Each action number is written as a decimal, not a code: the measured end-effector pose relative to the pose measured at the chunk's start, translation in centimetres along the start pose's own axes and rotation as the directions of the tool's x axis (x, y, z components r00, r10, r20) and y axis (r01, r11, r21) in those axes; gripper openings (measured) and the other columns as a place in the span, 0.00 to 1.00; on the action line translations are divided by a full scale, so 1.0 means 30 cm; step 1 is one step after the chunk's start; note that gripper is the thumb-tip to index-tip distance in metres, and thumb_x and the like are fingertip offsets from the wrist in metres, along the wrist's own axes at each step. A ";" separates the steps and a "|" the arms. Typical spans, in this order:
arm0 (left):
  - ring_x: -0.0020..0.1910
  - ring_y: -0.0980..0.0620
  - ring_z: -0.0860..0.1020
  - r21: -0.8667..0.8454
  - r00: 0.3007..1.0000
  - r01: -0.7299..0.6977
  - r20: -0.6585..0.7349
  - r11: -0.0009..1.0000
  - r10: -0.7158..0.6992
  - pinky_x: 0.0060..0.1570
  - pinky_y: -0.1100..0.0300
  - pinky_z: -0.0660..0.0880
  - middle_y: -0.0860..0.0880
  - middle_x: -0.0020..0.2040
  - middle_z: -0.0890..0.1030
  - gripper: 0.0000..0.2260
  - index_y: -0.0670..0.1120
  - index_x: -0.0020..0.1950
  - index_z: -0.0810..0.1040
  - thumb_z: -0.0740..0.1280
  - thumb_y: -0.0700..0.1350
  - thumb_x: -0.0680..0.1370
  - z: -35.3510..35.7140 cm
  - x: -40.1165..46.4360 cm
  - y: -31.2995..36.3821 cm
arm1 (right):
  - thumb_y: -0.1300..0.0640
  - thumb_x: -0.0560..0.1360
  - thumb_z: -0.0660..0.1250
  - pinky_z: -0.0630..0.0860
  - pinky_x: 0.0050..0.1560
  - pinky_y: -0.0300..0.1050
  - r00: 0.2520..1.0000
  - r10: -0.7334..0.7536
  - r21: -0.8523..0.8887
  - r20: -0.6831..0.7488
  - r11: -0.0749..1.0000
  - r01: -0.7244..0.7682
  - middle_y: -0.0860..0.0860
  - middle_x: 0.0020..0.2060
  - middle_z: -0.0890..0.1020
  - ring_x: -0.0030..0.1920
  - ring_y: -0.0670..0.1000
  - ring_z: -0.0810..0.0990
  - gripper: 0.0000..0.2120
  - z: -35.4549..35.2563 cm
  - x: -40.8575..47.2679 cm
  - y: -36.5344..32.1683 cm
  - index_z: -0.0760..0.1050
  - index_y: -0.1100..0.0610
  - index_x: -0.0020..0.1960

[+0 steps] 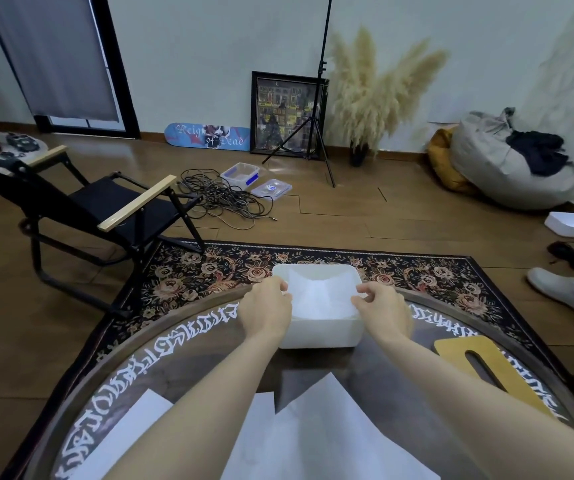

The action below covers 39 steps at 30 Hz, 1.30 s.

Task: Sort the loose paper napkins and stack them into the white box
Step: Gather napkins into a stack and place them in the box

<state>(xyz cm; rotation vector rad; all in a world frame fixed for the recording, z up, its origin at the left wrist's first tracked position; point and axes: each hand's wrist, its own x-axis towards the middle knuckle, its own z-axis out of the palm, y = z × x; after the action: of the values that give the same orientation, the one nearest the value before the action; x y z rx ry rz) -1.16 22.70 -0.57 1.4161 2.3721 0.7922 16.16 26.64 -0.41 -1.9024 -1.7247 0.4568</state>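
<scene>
On the round table [209, 362], white box [320, 330] over floral rug [188, 275]

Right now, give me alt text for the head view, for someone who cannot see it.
Both hands, left hand and right hand, tuck a napkin into the white box on a round dark table. More loose napkins lie nearer the person; a wooden lid lies at right.

A matt white plastic box [320, 329] holds thin, translucent paper napkins [316, 296] on a glossy dark bench [209, 362]; beside it lies a smooth wooden lid [465, 344].
</scene>
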 end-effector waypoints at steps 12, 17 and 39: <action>0.56 0.46 0.78 0.098 0.989 -0.148 0.000 0.984 0.149 0.49 0.55 0.71 0.51 0.56 0.80 0.10 0.50 0.60 0.75 0.63 0.45 0.79 0.008 -0.004 -0.011 | 0.57 0.76 0.64 0.71 0.51 0.45 0.996 -0.084 -0.065 0.019 0.994 0.085 0.47 0.48 0.82 0.52 0.53 0.78 0.11 -0.009 0.009 0.002 0.79 0.49 0.57; 0.54 0.45 0.77 0.005 0.987 -0.159 -0.004 0.987 0.159 0.51 0.52 0.72 0.51 0.59 0.75 0.15 0.51 0.64 0.71 0.66 0.45 0.78 0.004 -0.020 -0.015 | 0.58 0.76 0.65 0.71 0.52 0.47 0.991 -0.134 -0.068 0.023 0.988 0.135 0.48 0.51 0.79 0.52 0.53 0.78 0.10 -0.009 0.008 0.006 0.79 0.51 0.56; 0.60 0.49 0.73 0.350 0.917 -0.392 0.222 0.851 0.331 0.55 0.54 0.67 0.51 0.60 0.73 0.12 0.51 0.62 0.74 0.59 0.47 0.80 -0.198 -0.421 -0.176 | 0.47 0.77 0.62 0.58 0.60 0.50 0.839 -0.392 -0.396 0.379 0.750 0.529 0.49 0.60 0.73 0.63 0.53 0.68 0.17 -0.140 -0.401 0.075 0.72 0.47 0.65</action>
<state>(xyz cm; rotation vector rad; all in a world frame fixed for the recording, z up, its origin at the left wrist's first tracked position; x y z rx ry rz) -1.73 7.83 0.61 2.0489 2.2513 0.2699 18.82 14.02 0.46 -1.6588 -2.6149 0.0837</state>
